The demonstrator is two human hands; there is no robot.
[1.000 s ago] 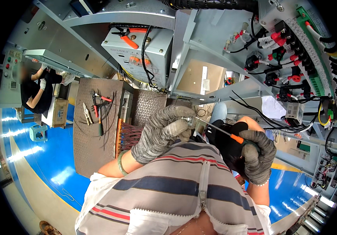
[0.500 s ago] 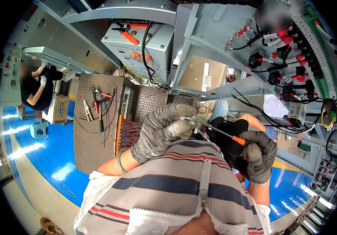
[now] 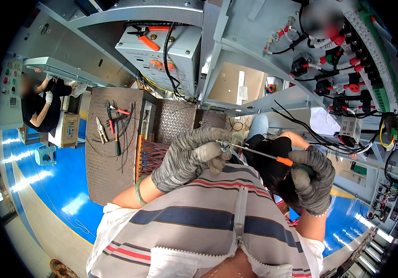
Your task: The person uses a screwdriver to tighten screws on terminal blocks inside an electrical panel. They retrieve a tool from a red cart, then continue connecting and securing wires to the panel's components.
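Grey knitted gloves cover both my hands, in front of my striped top. My left hand [image 3: 187, 160] is closed, pinching a small shiny metal fitting [image 3: 223, 144] between thumb and fingers; its exact kind is too small to tell. In my right hand [image 3: 314, 183] is a screwdriver [image 3: 284, 161] with an orange collar, the rest of its handle mostly hidden by the glove. Its thin metal shaft points left, with the tip at the fitting. Whether the tip touches it I cannot tell.
On the left, a brown metal platform [image 3: 111, 176] bears pliers [image 3: 101, 129], another screwdriver [image 3: 117, 143] and loose black wires. Orange-handled cutters [image 3: 148, 41] lie on a grey box [image 3: 180, 65]. A wired cabinet [image 3: 263, 51] stands right. One person [image 3: 268, 167] crouches ahead; another [image 3: 41, 104] works far left.
My right hand has moved a little to the right with the screwdriver. My left hand keeps its pinch on the fitting, which has shifted and turned slightly.
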